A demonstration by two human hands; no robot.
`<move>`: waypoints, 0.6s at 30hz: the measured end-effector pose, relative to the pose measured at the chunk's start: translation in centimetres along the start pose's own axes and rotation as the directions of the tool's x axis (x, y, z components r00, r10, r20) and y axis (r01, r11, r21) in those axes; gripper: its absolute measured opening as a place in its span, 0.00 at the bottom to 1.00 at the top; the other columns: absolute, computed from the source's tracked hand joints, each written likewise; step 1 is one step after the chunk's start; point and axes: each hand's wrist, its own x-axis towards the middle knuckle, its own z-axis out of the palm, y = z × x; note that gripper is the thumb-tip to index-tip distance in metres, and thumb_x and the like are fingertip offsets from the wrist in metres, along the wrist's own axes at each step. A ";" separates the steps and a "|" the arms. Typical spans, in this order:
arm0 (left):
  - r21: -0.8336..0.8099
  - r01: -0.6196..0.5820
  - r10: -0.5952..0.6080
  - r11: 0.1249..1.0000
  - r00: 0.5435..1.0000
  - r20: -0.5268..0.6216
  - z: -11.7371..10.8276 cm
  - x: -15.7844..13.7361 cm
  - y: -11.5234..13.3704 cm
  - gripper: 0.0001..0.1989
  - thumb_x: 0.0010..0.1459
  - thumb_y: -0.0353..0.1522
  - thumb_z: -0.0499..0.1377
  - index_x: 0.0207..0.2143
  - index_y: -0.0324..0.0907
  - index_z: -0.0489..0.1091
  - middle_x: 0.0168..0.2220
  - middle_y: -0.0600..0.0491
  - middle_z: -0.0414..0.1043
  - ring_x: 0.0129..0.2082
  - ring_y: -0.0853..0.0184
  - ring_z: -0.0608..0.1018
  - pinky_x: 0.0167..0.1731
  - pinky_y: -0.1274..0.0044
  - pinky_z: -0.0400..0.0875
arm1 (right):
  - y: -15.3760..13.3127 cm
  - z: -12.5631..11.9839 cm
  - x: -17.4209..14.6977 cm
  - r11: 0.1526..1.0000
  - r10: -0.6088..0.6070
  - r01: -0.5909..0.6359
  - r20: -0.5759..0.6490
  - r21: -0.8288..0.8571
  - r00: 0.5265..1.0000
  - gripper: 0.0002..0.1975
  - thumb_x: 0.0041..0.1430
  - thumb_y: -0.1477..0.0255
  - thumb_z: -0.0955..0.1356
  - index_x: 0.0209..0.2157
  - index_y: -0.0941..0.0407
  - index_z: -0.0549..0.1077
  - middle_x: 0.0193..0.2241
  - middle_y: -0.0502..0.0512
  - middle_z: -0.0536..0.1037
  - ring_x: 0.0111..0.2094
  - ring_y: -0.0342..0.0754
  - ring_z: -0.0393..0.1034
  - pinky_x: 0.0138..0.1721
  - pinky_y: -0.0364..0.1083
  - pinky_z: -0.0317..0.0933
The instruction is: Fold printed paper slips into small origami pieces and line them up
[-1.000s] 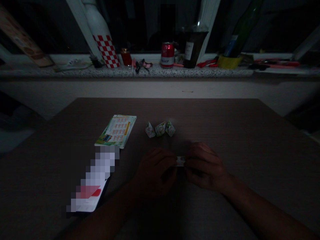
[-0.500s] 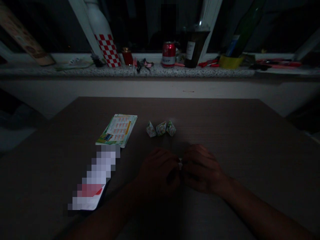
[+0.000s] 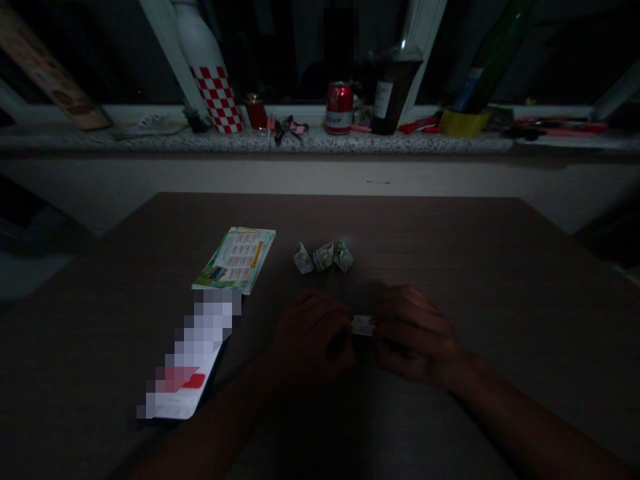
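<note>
Between my two hands, just above the table, is a small printed piece of paper (image 3: pixel 363 325); only its middle strip shows. My left hand (image 3: pixel 315 337) pinches its left end, fingers curled and closed. The other end is gripped by my right hand (image 3: pixel 415 333), whose fingers are also bent together. Beyond the hands stand three small folded paper shapes (image 3: pixel 323 256) in a row, printed in white and green. To the left lies a stack of printed calendar sheets (image 3: pixel 237 257), with a lit phone (image 3: pixel 180 403) nearer to me, its screen mostly blurred out.
The brown table (image 3: pixel 475 267) ends at a pale wall (image 3: pixel 280 177). Above it, a speckled windowsill (image 3: pixel 310 141) carries a red-and-white checkered bottle (image 3: pixel 217 100), a red can (image 3: pixel 339 108), a dark bag (image 3: pixel 393 97) and a green bottle in a yellow holder (image 3: pixel 463 123). The light is dim.
My hands have drawn slightly apart, so more of the paper piece shows between them. The folded shapes, sheets and phone have stayed in place.
</note>
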 end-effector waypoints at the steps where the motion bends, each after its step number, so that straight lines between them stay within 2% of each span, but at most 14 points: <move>1: 0.001 0.012 -0.012 1.000 1.000 -0.008 -0.2 -0.1 -0.2 0.06 0.49 0.25 0.58 0.32 0.41 0.68 0.33 0.51 0.77 0.34 0.64 0.77 0.37 0.70 0.70 | 0.1 -0.1 0.1 1.000 0.003 -0.003 -0.014 -0.005 1.000 0.09 0.47 0.81 0.71 0.31 0.55 0.71 0.29 0.53 0.75 0.33 0.50 0.71 0.34 0.52 0.67; 7: 0.063 0.131 -0.127 0.989 0.989 -0.070 -2.0 -0.2 -1.2 0.04 0.50 0.25 0.59 0.29 0.41 0.67 0.34 0.51 0.75 0.35 0.64 0.76 0.38 0.70 0.71 | 0.7 -2.1 0.4 0.994 0.089 -0.093 -0.080 -0.052 0.993 0.07 0.48 0.82 0.69 0.27 0.55 0.71 0.26 0.52 0.73 0.29 0.48 0.71 0.31 0.50 0.67; 10: 0.030 0.101 -0.099 0.994 0.994 -0.054 -1.9 -0.2 -0.8 0.04 0.50 0.25 0.59 0.29 0.41 0.67 0.34 0.51 0.76 0.35 0.64 0.76 0.38 0.70 0.71 | 0.8 -2.2 0.3 0.995 0.087 -0.090 -0.067 -0.047 0.994 0.08 0.47 0.82 0.70 0.27 0.55 0.71 0.26 0.52 0.73 0.29 0.49 0.70 0.32 0.51 0.67; 15: -0.012 0.026 -0.027 1.000 0.995 -0.091 -0.8 -0.1 0.1 0.06 0.51 0.26 0.59 0.34 0.41 0.68 0.35 0.50 0.76 0.36 0.65 0.76 0.37 0.71 0.72 | 0.3 -0.8 0.0 0.999 0.050 -0.051 -0.038 -0.016 0.998 0.09 0.45 0.83 0.71 0.28 0.56 0.71 0.28 0.53 0.74 0.32 0.49 0.71 0.34 0.51 0.67; 18: -0.012 0.009 -0.010 1.000 0.999 -0.050 -0.6 0.0 0.3 0.06 0.51 0.26 0.58 0.34 0.41 0.68 0.35 0.50 0.76 0.35 0.64 0.76 0.37 0.70 0.71 | 0.1 -0.2 0.0 1.000 0.025 -0.025 -0.020 0.003 0.999 0.10 0.45 0.82 0.71 0.30 0.56 0.72 0.29 0.53 0.74 0.33 0.50 0.71 0.35 0.52 0.67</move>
